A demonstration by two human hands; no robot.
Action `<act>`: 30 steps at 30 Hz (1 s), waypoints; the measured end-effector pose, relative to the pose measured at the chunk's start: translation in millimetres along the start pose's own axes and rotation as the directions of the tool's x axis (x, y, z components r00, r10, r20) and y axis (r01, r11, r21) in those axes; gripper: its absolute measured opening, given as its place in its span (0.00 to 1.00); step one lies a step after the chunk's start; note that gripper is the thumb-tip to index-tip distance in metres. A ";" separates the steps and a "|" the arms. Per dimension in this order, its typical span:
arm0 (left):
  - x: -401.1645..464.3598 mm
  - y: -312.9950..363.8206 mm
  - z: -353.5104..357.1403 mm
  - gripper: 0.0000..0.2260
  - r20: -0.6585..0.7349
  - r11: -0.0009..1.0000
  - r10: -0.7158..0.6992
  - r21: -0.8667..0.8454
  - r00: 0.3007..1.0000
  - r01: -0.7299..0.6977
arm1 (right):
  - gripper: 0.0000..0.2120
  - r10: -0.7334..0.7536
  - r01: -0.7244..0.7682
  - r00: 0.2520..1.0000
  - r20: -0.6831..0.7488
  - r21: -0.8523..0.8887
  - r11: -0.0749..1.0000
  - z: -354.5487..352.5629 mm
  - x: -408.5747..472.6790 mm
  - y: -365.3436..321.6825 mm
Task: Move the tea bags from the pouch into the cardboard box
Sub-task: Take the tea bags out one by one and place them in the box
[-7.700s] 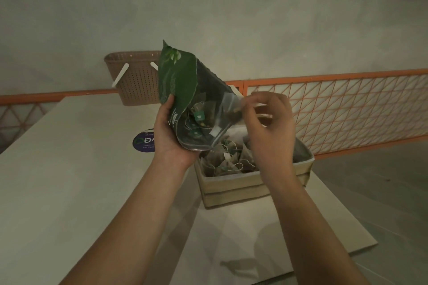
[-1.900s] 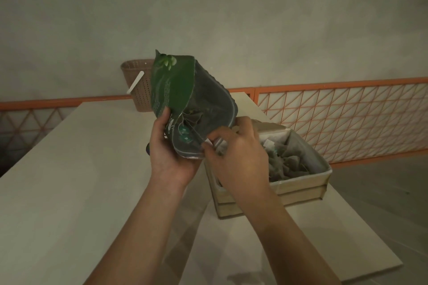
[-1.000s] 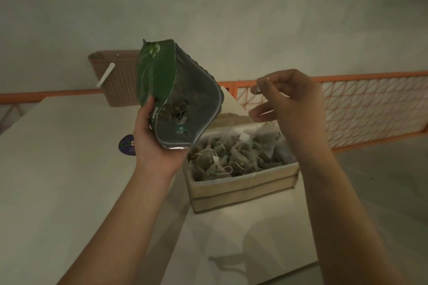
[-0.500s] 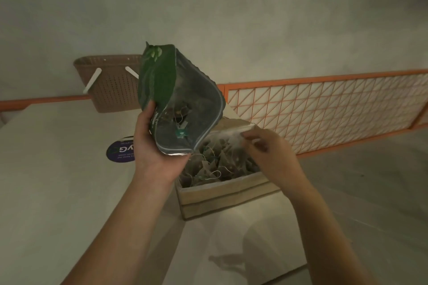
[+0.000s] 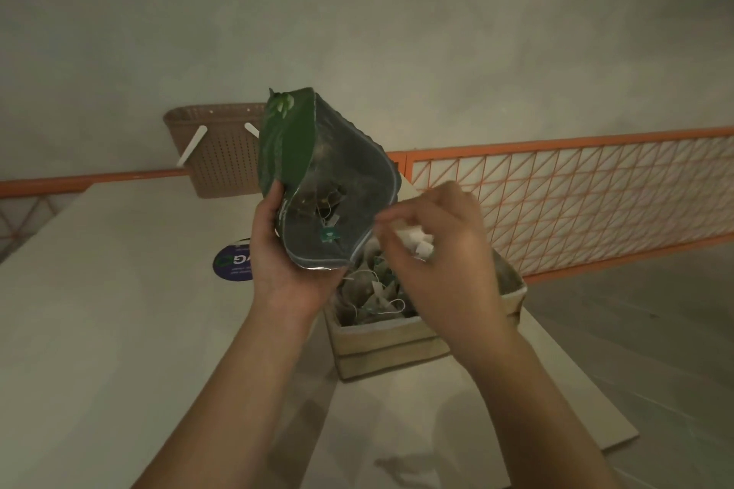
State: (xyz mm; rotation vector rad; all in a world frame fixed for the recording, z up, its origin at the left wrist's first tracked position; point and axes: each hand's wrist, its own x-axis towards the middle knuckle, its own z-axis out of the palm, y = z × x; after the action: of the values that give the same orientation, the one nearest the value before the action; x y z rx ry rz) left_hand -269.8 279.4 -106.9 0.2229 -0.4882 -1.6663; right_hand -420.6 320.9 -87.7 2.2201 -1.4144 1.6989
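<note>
**Inspector A:** Where is the pouch (image 5: 317, 171)?

**Inspector B:** In the air over the pale table (image 5: 119, 329), tilted with its open mouth toward the camera. Glossy green outer face, dull grey foil-like lining, ribbed seal strip round the rim. The left hand (image 5: 286, 262) grips its lower edge, thumb up the green side, fingers curled beneath.

**Inspector A:** Contents?

**Inspector B:** A few tea bags (image 5: 321, 202) lie deep inside: small, angular, translucent mesh, with thin white strings and a green paper tag.

**Inspector A:** The right hand (image 5: 441, 262)?

**Inspector B:** Just beside the pouch mouth, above the cardboard box (image 5: 381, 349). Its fingers are curled, and pale paper tags (image 5: 417, 244) show among them. The area is motion-blurred, so I cannot tell how firm the pinch is.

**Inspector A:** The box?

**Inspector B:** Rectangular, open-topped, plain brown board with a horizontal seam on the near wall. It sits on the table's right part and holds a heap of the same mesh bags (image 5: 373, 294), strings looped over one another.

**Inspector A:** Surroundings?

**Inspector B:** A perforated tan plastic basket (image 5: 222, 155) at the far edge, a round dark blue sticker (image 5: 232, 262) on the tabletop, an orange lattice railing (image 5: 576, 198), a rough plaster wall behind
</note>
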 end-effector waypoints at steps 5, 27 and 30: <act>-4.0 2.1 -2.3 0.28 -0.032 0.998 -0.007 0.055 0.999 0.009 | 0.06 -0.189 0.254 0.962 0.197 -0.388 0.886 24.9 7.7 -11.9; -9.0 5.2 0.9 0.26 -0.122 0.997 0.029 0.071 0.992 -0.020 | 0.12 -0.029 0.201 0.940 0.339 -0.485 0.851 41.8 13.9 -21.8; -10.1 7.9 3.4 0.26 -0.143 0.999 0.020 0.044 0.990 -0.014 | 0.10 -0.156 0.208 0.977 0.149 -0.462 0.862 42.5 16.4 -15.6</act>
State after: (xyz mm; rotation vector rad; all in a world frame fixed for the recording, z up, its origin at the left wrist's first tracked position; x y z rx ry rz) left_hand -262.6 289.3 -101.8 0.3663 -0.4168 -1.6110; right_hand -378.0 298.6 -84.9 2.0998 -1.3975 1.0425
